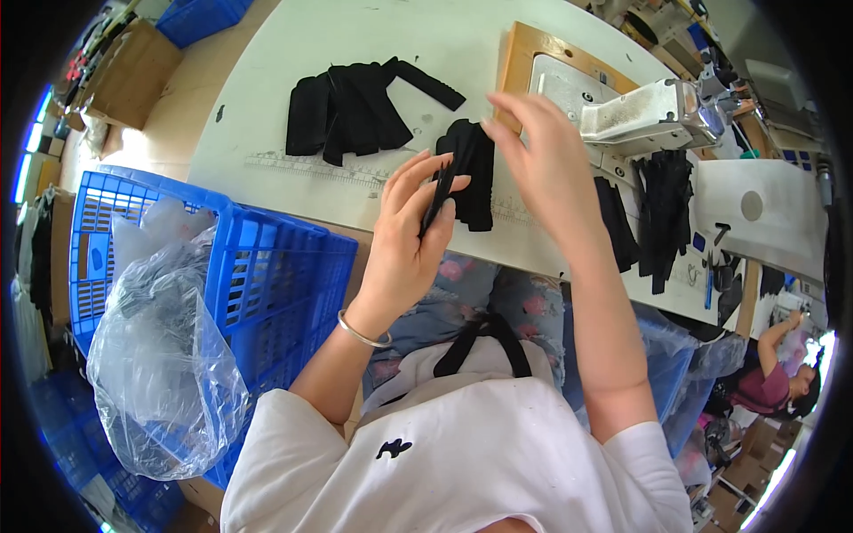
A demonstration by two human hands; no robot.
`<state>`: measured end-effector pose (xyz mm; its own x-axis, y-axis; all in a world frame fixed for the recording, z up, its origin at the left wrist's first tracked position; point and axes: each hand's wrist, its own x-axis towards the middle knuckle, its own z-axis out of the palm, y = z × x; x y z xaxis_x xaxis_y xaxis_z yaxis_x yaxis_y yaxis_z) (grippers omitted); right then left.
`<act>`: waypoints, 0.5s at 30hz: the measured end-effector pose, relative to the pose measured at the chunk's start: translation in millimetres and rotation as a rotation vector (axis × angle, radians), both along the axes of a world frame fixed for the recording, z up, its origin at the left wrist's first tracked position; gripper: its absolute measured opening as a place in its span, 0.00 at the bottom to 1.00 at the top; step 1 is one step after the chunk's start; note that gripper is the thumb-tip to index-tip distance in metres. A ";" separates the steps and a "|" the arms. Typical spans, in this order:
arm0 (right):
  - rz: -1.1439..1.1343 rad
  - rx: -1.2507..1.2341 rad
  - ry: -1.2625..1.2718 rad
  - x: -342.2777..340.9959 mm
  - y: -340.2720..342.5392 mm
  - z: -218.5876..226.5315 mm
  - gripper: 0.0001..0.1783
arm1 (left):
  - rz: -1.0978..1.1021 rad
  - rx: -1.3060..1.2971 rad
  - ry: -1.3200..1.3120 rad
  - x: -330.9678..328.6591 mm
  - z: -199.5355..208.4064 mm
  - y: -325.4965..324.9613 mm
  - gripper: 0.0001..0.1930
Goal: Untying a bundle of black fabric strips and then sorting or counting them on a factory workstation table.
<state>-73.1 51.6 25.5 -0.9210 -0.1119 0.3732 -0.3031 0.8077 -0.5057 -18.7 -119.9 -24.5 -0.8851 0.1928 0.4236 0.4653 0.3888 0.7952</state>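
I identify this location as a sewing workshop. Indicators: a white metal sewing machine (635, 115) mounted at a white, ruler-marked table (258, 98); black fabric strips (311, 111) in groups; a blue perforated plastic crate (298, 266); a brown cardboard box (142, 71).

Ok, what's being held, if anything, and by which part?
Your left hand pinches a black fabric piece along its length, between thumb and fingers; your right hand appears empty.

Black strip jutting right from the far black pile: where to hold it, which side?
Probably best to pinch the black strip near its free end, coming from the right. It juts out there, apart from the black pile, with table showing around that end; its other end meets the pile.
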 end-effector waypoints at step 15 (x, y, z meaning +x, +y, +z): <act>0.259 -0.517 -0.412 -18.8 -52.0 12.7 0.14 | 0.039 1.109 -0.644 8.4 11.8 -24.1 0.23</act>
